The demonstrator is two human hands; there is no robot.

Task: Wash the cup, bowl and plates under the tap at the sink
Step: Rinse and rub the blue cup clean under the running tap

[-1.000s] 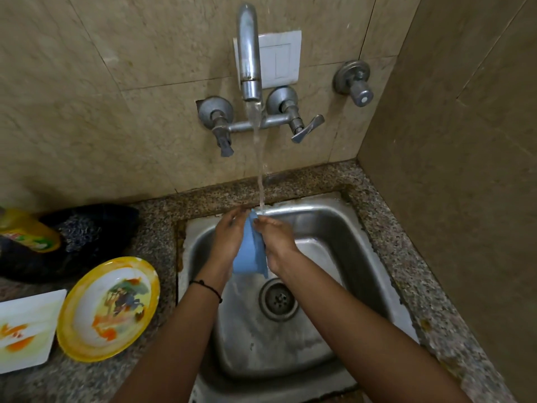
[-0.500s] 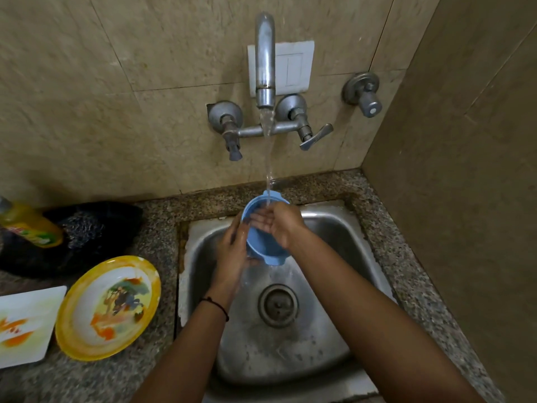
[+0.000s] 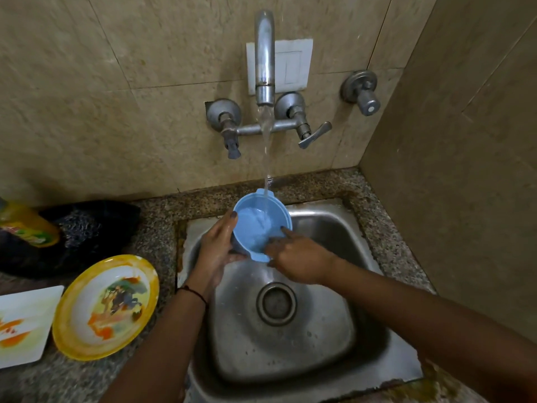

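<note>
The blue bowl (image 3: 252, 228), edge-on between the hands a second ago, now sits mouth-up catching the stream. The right hand (image 3: 302, 260) has slid back to its near rim, fingers reaching inside.

Well to the left of the left hand (image 3: 216, 248), at the picture's edge, a yellow bottle (image 3: 27, 225) with a red and green label lies tilted, overlapping a dark heap (image 3: 122, 216) that holds a grey wire scourer (image 3: 78, 225). Both sit on the speckled granite worktop (image 3: 157, 216), which also runs behind and to the right of the right hand (image 3: 299, 263). On the beige tiled wall (image 3: 116, 112), above both hands, is a white switch plate (image 3: 293, 65). Up and to the right of the right hand, a round metal valve (image 3: 361, 91) juts out.
</note>
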